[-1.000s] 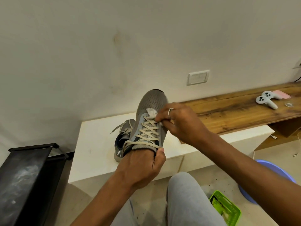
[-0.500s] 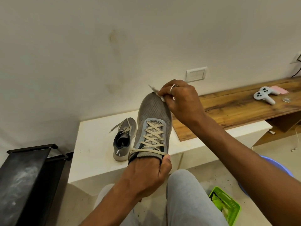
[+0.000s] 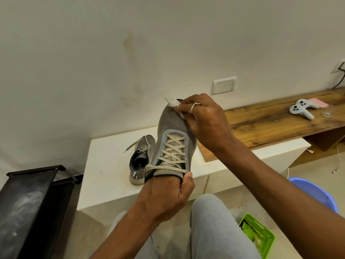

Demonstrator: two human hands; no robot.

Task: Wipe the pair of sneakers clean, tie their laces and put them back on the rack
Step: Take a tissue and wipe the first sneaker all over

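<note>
My left hand (image 3: 165, 196) is pushed inside a grey mesh sneaker (image 3: 172, 128) with beige laces and holds it toe-up in front of me. A small white wipe (image 3: 174, 103) is pinched in my right hand (image 3: 204, 120) and pressed against the sneaker's toe. The second grey sneaker (image 3: 141, 159) lies on the white bench (image 3: 108, 165) just left of the held one, its laces loose. The black shoe rack (image 3: 31, 206) stands at the lower left.
A wooden shelf (image 3: 270, 124) at the right carries a white game controller (image 3: 301, 109) and a pink item (image 3: 318, 103). A green basket (image 3: 256, 234) and a blue tub (image 3: 317, 193) sit on the floor at the right. My grey-trousered knees (image 3: 211, 227) are below.
My right hand has slid the wipe from the lace area up to the sneaker's toe. The left hand has kept the sneaker raised, tilting it slightly more upright.
</note>
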